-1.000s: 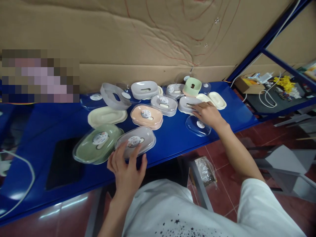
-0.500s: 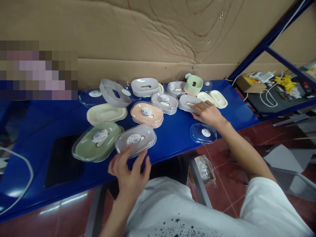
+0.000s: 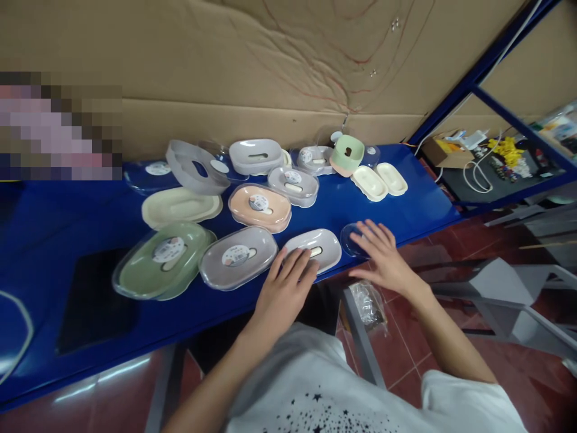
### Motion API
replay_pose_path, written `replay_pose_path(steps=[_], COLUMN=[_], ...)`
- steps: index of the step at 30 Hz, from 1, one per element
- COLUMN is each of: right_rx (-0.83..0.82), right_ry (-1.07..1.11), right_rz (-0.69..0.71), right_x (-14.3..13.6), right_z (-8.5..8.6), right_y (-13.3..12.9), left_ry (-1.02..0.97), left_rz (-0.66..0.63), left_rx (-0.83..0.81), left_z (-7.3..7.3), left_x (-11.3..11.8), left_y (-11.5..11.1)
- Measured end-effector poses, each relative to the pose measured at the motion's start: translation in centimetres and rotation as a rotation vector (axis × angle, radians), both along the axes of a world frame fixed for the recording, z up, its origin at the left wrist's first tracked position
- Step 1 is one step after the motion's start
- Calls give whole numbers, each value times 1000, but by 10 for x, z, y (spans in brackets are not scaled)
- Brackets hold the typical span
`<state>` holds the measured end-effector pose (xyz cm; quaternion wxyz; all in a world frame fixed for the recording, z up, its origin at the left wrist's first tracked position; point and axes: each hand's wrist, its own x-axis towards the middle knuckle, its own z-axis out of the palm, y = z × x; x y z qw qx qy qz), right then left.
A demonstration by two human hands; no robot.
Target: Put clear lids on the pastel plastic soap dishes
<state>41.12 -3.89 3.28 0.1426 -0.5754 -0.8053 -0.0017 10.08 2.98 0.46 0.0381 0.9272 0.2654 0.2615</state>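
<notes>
Main risk: the pale grey oval plastic dish sits right at the front edge of the blue table, so a careless drag toward the body could tip it onto the floor. Same for the clear oval plastic lid just right of it; being transparent and thin, its rim would be easy to misjudge, and a clumsy pick could flip or push it off. Shoving the dish left would bump the grey oval box with a clear labelled cover beside it. Left hand: fingers slightly spread, nearly straight, over the dish's near left side, not wrapped round it; can't tell how firmly they touch. Right hand: fingers fanned, thumb well apart, over the lid's right part; no grip visible, contact unclear. Dish looks shallow, rounded ends, smooth and slightly glossy, pale rim, slot in the middle with a cream part showing through. No label or cover visible on it; the near left portion is hidden by fingers.
</notes>
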Motion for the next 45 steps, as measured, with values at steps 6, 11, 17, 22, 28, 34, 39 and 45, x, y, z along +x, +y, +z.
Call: replay_pose_path(steps=[6, 11, 17, 22, 28, 34, 39, 45], right_rx=[28, 14, -48, 41, 104, 200, 368, 371], right_ry=[283, 357, 270, 90, -32, 89, 246, 307], right_rz=[-133, 134, 404, 482, 424, 146, -191, -138], right_x=[35, -20, -55, -51, -35, 29, 67, 31], right_z=[-12, 3, 3, -6, -10, -14, -17, -16], right_y=[-7, 19, 62, 51, 27, 6, -44, -70], left_ry=[-86, -190, 1, 34, -21, -10, -30, -216], left_rz=[45, 283, 465, 420, 372, 270, 147, 103], left_rx=[6, 123, 84, 99, 131, 85, 32, -164], left_z=[-6, 12, 26, 22, 17, 19, 12, 14], left_x=[-7, -40, -103, -107, -89, -62, 14, 69], left_y=[-12, -21, -4, 0, -2, -17, 3, 35])
